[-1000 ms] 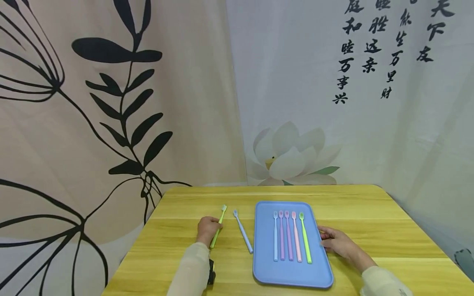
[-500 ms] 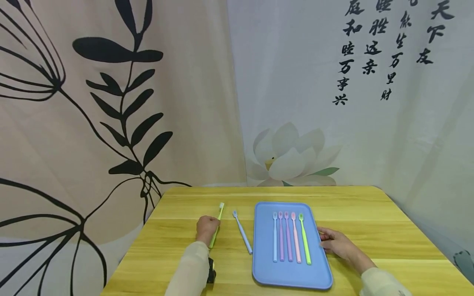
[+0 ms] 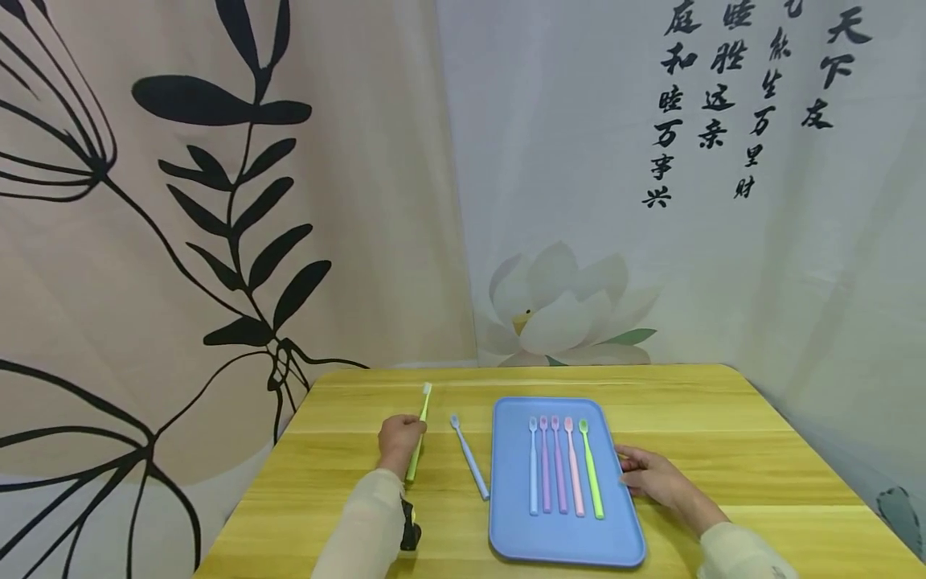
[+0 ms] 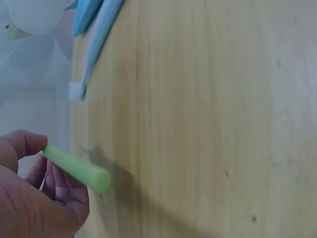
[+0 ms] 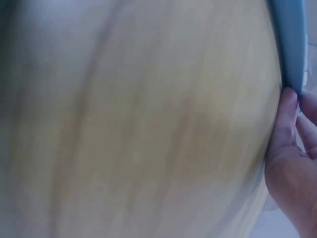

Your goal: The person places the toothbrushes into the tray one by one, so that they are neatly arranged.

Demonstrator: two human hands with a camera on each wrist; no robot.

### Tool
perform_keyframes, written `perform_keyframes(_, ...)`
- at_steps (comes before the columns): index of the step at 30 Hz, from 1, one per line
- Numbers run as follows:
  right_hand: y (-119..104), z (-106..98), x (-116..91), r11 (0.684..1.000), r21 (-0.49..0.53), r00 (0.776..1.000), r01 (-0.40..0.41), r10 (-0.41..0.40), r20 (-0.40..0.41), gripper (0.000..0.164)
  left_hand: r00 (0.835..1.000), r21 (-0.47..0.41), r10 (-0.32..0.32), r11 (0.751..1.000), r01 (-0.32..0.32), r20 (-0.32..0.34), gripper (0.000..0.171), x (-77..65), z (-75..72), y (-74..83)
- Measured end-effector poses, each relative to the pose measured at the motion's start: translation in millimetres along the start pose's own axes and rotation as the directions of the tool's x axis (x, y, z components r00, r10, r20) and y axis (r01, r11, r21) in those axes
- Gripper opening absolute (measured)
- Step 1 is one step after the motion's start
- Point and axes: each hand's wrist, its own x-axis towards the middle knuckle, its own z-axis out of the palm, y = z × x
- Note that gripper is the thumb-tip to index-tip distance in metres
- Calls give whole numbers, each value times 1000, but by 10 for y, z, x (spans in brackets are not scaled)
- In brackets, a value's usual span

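In the head view, my left hand (image 3: 400,442) pinches a light green toothbrush (image 3: 413,465) at the left of the table, its pale bristle head pointing away from me. The left wrist view shows the rounded handle end of this green toothbrush (image 4: 81,170) between thumb and fingers, with a shadow on the wood below. A light blue toothbrush (image 3: 470,460) lies slanted between that hand and the blue tray (image 3: 564,545). Several toothbrushes (image 3: 557,466) in blue, purple, pink and green lie side by side on the tray. My right hand (image 3: 654,474) holds the tray's right rim with thumb and fingers.
Everything lies on a yellow wooden table (image 3: 752,434). Behind it hangs a curtain (image 3: 391,201) printed with dark leaves, a pale lotus and black characters. A black device (image 3: 409,527) is strapped at my left wrist.
The green toothbrush has turned more upright in my left hand, and its head has moved farther away and slightly left. My right hand stays at the tray. The head view has shifted slightly.
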Motion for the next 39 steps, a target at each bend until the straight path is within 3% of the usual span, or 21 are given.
perform_keyframes(8, -9, 8, -3, 1000, 14, 1000, -8, 9, -10, 60, 1000, -116, -23, 993, 22, -10, 27, -50, 85, 112)
perform_keyframes(17, -8, -1, -24, 1000, 20, 1000, -13, 13, -13, 59, 998, -235, -23, 971, 35, 52, 26, -112, 244, 148)
perform_keyframes(25, 7, -5, -20, 999, 44, 999, 8, -9, 30, 60, 992, -381, 5, 924, 45, 130, 32, -219, 399, 270)
perform_keyframes(35, 18, 21, -3, 999, 39, 1000, -11, 12, -7, 58, 987, -448, 28, 893, 45, 156, 31, -332, 605, 410)
perform_keyframes(39, 6, 20, -11, 1000, 29, 1000, -9, 9, -5, 58, 986, -447, 29, 893, 47, 161, 30, -377, 664, 454)
